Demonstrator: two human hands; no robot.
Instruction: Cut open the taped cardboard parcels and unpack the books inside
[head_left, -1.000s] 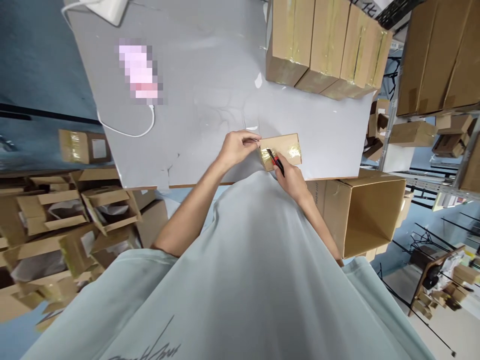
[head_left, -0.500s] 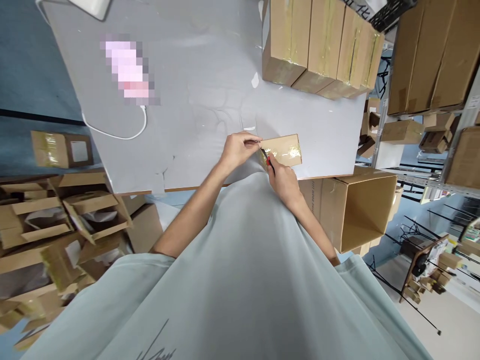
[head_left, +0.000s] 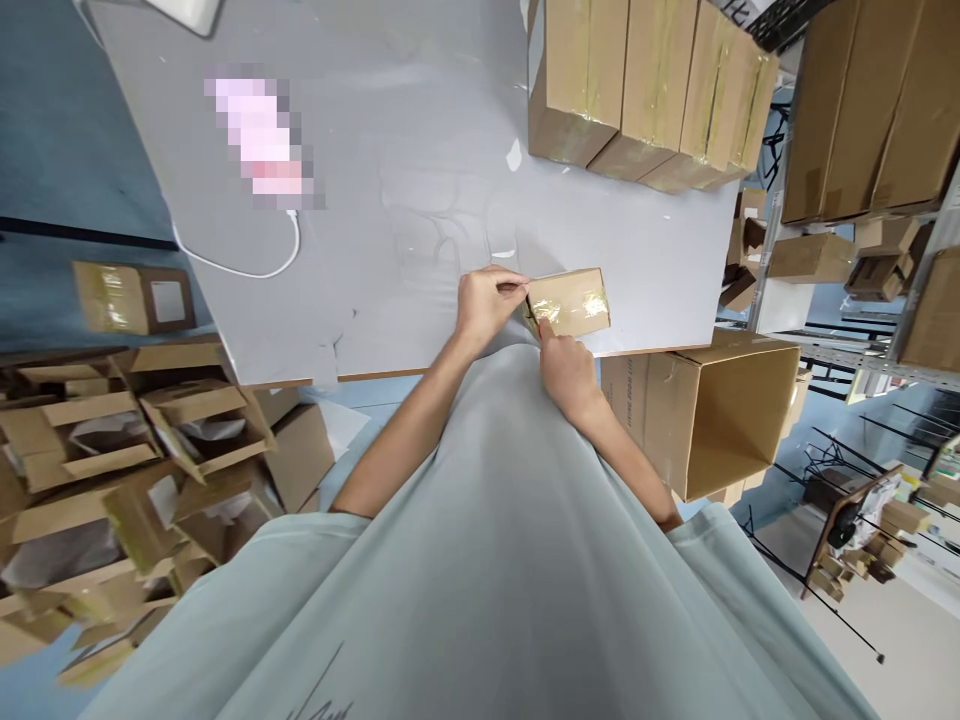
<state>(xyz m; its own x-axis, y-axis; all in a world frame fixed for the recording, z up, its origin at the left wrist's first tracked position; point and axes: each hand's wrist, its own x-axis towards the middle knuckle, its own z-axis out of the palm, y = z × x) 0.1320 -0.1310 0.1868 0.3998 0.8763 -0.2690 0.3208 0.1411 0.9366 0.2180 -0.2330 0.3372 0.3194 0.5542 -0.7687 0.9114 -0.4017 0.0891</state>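
Observation:
A small cardboard box [head_left: 576,303] with shiny clear tape lies at the table's front edge, by my shirt. At its left end, my left hand [head_left: 484,302] is closed, thumb and fingers pinching the box's upper left corner. My right hand [head_left: 570,370] is wrapped round a small red and black cutter [head_left: 541,326], of which only a little red shows past the index finger. That finger points at the lower left part of the box, close to the tape. The cutter's blade is hidden or too small to make out.
Several taped cartons [head_left: 581,90] stand in a row at the table's back right. A large open carton [head_left: 660,420] stands off the right front edge. Opened boxes [head_left: 97,430] are piled at lower left. A white cable [head_left: 247,272] runs from a blurred pink object [head_left: 259,135].
My right hand has moved down toward the front edge, and the cutter is now mostly covered by it. My left hand stays at the box's left end. The whole view has shifted slightly.

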